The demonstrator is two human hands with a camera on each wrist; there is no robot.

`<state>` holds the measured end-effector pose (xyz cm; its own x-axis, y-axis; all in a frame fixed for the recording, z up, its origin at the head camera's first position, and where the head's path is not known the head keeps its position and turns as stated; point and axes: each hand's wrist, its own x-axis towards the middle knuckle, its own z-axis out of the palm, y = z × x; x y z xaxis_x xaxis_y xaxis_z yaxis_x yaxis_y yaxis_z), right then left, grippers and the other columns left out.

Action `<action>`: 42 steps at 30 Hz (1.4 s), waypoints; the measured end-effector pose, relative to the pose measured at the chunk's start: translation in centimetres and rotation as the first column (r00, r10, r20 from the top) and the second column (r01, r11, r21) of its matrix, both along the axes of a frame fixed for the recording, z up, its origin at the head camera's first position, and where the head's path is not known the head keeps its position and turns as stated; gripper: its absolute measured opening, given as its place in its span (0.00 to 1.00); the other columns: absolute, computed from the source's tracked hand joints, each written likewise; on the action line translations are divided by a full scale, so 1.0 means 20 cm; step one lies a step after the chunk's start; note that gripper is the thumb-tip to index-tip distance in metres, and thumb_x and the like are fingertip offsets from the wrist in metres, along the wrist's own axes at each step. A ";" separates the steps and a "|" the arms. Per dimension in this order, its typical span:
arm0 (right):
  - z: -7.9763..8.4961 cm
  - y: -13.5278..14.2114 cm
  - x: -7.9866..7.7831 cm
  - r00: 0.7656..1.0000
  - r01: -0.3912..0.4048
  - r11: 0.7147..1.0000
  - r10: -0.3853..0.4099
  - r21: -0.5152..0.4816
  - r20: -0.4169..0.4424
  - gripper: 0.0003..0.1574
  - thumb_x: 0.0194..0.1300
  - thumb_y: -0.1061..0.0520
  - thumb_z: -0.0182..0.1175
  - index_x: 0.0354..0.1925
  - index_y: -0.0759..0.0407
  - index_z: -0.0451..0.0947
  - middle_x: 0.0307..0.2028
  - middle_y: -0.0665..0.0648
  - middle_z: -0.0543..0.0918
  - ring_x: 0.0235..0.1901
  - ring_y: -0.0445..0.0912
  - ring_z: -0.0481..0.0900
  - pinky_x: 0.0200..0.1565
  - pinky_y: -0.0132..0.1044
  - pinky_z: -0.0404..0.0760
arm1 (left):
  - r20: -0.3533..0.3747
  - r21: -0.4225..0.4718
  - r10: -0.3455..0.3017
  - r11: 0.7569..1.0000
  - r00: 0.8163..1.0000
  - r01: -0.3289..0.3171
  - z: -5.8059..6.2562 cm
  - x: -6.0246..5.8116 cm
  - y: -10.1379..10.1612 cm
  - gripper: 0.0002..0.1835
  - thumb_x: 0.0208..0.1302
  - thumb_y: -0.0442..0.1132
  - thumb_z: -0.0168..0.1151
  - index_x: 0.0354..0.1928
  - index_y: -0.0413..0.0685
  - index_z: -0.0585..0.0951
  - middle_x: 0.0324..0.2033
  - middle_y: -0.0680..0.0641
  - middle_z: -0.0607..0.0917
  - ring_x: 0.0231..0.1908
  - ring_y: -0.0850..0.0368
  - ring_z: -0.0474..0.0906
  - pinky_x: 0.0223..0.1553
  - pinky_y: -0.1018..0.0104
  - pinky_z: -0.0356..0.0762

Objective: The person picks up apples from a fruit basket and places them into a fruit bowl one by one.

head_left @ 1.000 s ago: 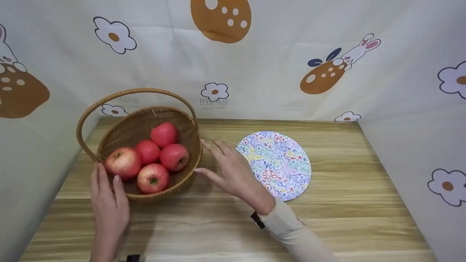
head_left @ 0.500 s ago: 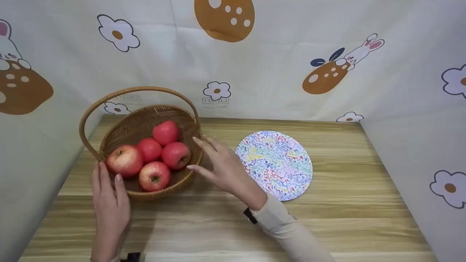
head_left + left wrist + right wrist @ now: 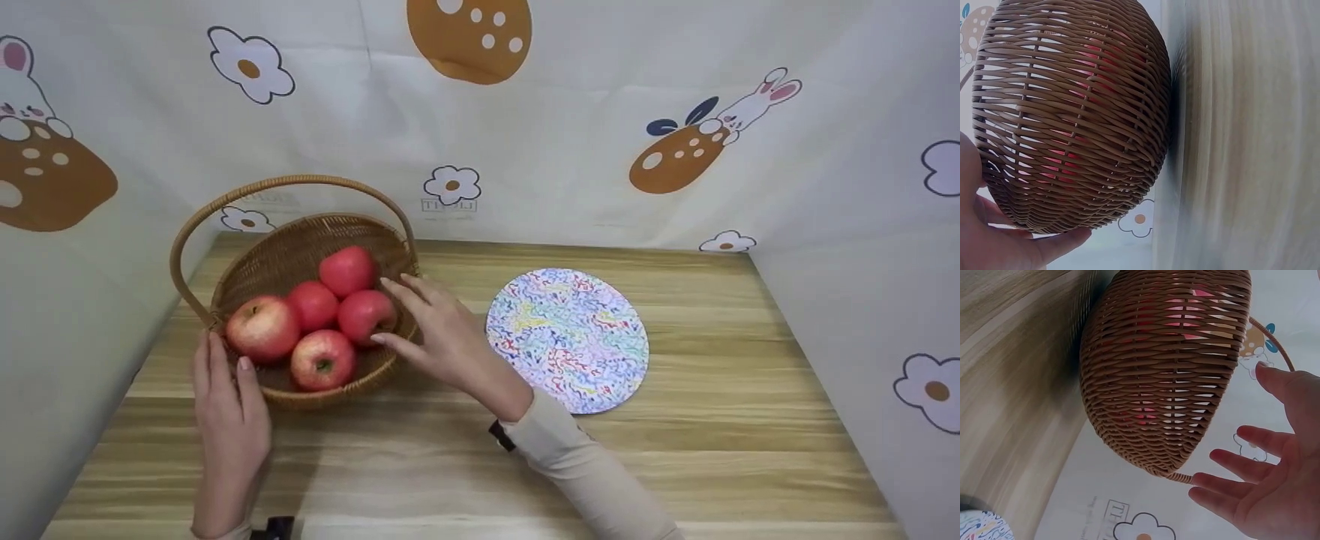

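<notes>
A brown wicker basket [image 3: 315, 401] with a tall arched handle [image 3: 300, 180] stands on the left of the table, holding several red apples [image 3: 323, 360]. My left hand [image 3: 231, 420] rests against its near left side, fingers extended near the handle's foot and thumb by the rim. In the left wrist view those fingers [image 3: 1064, 243] lie along the woven wall. Over the right rim, my right hand [image 3: 450, 337] reaches with spread fingers, its fingertips close to the rightmost apple [image 3: 366, 315]. The right wrist view has this hand [image 3: 1275, 489] empty beside the basket.
A round, multicoloured patterned mat [image 3: 570, 341] lies right of the basket, near my right forearm. The wood-grain table [image 3: 697, 420] is enclosed by pale printed curtains [image 3: 555, 150] at the back and both sides.
My right hand has moved left from outside the basket to over its right rim, nearing the apples. My left hand stays against the basket. The head view has shifted slightly.
</notes>
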<state>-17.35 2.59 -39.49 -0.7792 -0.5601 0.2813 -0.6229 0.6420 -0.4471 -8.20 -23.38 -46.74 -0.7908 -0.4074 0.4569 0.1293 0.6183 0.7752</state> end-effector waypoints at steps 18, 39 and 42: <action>-0.02 -0.11 -0.08 0.999 -0.037 0.999 0.038 -0.019 0.032 0.41 0.75 0.41 0.65 0.78 0.54 0.69 0.73 0.63 0.73 0.72 0.57 0.72 0.73 0.50 0.72 | 0.035 0.019 0.016 1.000 0.999 -0.016 -0.01 0.01 0.01 0.30 0.85 0.37 0.43 0.79 0.25 0.56 0.79 0.25 0.55 0.80 0.30 0.49 0.81 0.38 0.45; -0.04 -0.22 -0.18 0.989 -0.108 0.992 0.100 0.070 0.107 0.43 0.74 0.44 0.67 0.79 0.56 0.66 0.70 0.66 0.75 0.70 0.56 0.74 0.71 0.45 0.74 | -0.037 0.023 0.003 1.000 0.999 -0.002 -0.01 0.00 0.02 0.30 0.83 0.34 0.46 0.78 0.23 0.58 0.78 0.25 0.56 0.79 0.30 0.51 0.79 0.39 0.49; -0.04 -0.23 -0.20 0.990 -0.110 0.989 0.100 0.096 0.097 0.43 0.75 0.44 0.67 0.78 0.57 0.66 0.70 0.66 0.75 0.69 0.55 0.75 0.70 0.43 0.75 | -0.054 0.016 0.006 1.000 0.999 -0.005 -0.01 0.00 0.02 0.29 0.82 0.33 0.47 0.77 0.23 0.59 0.78 0.25 0.57 0.78 0.30 0.52 0.79 0.39 0.50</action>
